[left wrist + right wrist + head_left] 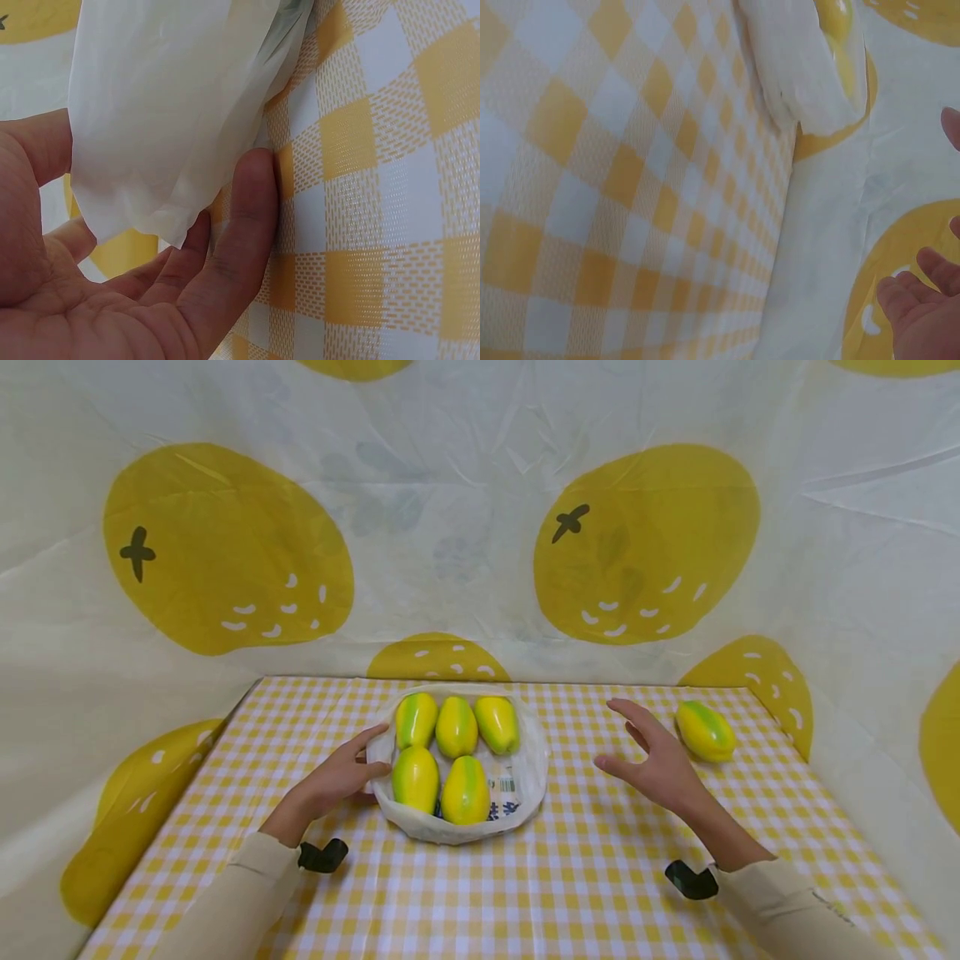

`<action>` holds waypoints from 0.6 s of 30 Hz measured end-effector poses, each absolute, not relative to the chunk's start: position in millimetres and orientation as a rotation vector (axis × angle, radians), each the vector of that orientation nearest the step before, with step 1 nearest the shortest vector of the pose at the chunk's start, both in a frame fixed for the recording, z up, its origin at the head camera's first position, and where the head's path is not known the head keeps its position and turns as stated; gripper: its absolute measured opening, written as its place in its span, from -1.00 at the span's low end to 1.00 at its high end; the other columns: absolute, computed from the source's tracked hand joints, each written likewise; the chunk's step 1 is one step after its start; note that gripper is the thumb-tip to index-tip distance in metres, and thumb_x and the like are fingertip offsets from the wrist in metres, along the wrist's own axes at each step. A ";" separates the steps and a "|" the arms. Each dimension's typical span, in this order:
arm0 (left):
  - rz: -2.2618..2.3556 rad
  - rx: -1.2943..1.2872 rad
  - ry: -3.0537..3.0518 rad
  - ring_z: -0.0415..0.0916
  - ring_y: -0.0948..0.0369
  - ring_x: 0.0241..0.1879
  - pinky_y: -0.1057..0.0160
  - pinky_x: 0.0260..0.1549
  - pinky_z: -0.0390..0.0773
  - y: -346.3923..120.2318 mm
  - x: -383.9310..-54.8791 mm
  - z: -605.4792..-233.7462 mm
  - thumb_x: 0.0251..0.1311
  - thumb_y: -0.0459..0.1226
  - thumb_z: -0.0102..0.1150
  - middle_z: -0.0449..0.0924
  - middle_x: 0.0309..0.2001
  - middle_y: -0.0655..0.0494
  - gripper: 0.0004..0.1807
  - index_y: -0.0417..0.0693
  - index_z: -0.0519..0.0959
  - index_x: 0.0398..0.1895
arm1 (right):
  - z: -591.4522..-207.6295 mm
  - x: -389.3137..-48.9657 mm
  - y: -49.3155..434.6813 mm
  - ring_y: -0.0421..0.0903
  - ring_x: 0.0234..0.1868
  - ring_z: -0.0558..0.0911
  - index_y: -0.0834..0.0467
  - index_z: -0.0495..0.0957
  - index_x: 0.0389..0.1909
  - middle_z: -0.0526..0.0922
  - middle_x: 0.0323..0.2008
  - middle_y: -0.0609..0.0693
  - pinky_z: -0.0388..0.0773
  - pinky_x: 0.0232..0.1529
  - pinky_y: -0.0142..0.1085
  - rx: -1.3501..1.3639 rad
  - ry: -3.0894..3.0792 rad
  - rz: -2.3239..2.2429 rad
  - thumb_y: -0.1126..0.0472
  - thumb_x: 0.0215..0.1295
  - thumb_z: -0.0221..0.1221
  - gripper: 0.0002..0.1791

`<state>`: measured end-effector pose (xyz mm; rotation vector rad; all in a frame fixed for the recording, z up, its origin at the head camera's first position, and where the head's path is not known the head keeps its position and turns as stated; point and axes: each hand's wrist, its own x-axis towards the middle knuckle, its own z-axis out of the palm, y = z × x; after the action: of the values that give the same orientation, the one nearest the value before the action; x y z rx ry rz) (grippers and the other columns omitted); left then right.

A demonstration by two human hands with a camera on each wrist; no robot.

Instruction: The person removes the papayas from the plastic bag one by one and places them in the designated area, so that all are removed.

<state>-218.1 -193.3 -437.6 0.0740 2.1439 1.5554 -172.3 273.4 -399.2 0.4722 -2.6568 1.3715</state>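
A white plastic bag (534,777) stands wide with its mouth up on the table, and several glossy yellow fruits with green streaks, shaped like papayas (456,727), lie inside. At its left side my left hand (337,777) holds the bag, with thumb and forefinger over the rim. In the left wrist view the other fingers (251,195) curve below the bag's edge, near the cloth. My right hand (656,768) hovers right of the bag with its fingers spread and nothing between them. One more papaya (705,732) lies beyond it, farther right.
A yellow-and-white checked cloth (450,893) covers the table. Behind and at both sides hangs a pale curtain (450,510) with large yellow fruit prints, meeting the table's back edge. Printed paper or lettering (504,797) shows at the bag's bottom.
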 end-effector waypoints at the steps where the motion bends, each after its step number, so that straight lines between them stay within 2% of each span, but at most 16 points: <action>1: 1.555 0.072 2.143 0.47 -0.13 0.33 0.09 -0.04 0.72 -193.2 -217.8 -437.1 0.50 -0.23 0.11 0.13 0.57 -0.37 -0.14 0.17 -0.10 0.72 | -399.5 -171.6 271.1 0.31 0.59 0.17 0.17 0.19 0.59 0.17 0.60 0.27 0.11 0.31 -0.84 0.479 -2.658 1.372 0.22 0.32 0.40 -0.12; 2: 1.555 0.074 2.143 0.47 -0.13 0.33 0.10 -0.04 0.72 -193.1 -217.6 -436.5 0.50 -0.23 0.11 0.12 0.57 -0.37 -0.14 0.17 -0.10 0.73 | -399.8 -170.8 269.0 0.31 0.59 0.17 0.17 0.19 0.59 0.16 0.60 0.27 0.11 0.32 -0.82 0.483 -2.662 1.364 0.21 0.33 0.40 -0.12; 4: 1.556 0.079 2.140 0.47 -0.13 0.33 0.10 -0.04 0.72 -192.9 -216.8 -435.5 0.50 -0.23 0.10 0.12 0.57 -0.38 -0.13 0.16 -0.11 0.73 | -400.5 -170.0 265.2 0.30 0.60 0.17 0.16 0.19 0.59 0.16 0.61 0.25 0.18 0.47 -0.63 0.492 -2.671 1.346 0.20 0.33 0.40 -0.12; 6: 1.555 0.084 2.139 0.46 -0.13 0.34 0.11 -0.04 0.72 -192.8 -216.4 -435.5 0.50 -0.24 0.10 0.12 0.57 -0.37 -0.13 0.16 -0.12 0.73 | -400.5 -168.8 262.1 0.31 0.60 0.18 0.16 0.21 0.59 0.17 0.61 0.25 0.23 0.58 -0.27 0.495 -2.676 1.329 0.20 0.33 0.40 -0.13; 9: 1.554 0.087 2.138 0.45 -0.13 0.35 0.12 -0.04 0.72 -192.5 -216.2 -436.0 0.51 -0.24 0.10 0.11 0.58 -0.37 -0.13 0.16 -0.12 0.73 | -400.1 -166.8 258.7 0.33 0.60 0.18 0.16 0.23 0.58 0.17 0.61 0.24 0.19 0.50 0.23 0.489 -2.691 1.300 0.19 0.31 0.41 -0.13; 12: 1.554 0.082 2.138 0.45 -0.13 0.35 0.12 -0.03 0.71 -193.0 -216.8 -437.0 0.51 -0.24 0.10 0.11 0.58 -0.35 -0.13 0.16 -0.11 0.73 | -400.0 -164.6 256.2 0.35 0.60 0.16 0.18 0.24 0.57 0.17 0.61 0.26 0.19 0.46 0.35 0.490 -2.701 1.278 0.18 0.30 0.42 -0.13; 18: 1.567 0.087 2.130 0.43 -0.13 0.37 0.10 -0.03 0.71 -194.0 -217.5 -437.2 0.50 -0.25 0.11 0.11 0.58 -0.34 -0.13 0.16 -0.11 0.73 | -402.7 -162.2 251.0 0.37 0.60 0.16 0.17 0.24 0.57 0.15 0.62 0.27 0.26 0.43 0.37 0.504 -2.721 1.204 0.14 0.29 0.42 -0.12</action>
<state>-217.5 -194.0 -437.2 0.0873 2.1301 1.5668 -162.2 251.0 -402.7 0.5042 -2.7213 1.2041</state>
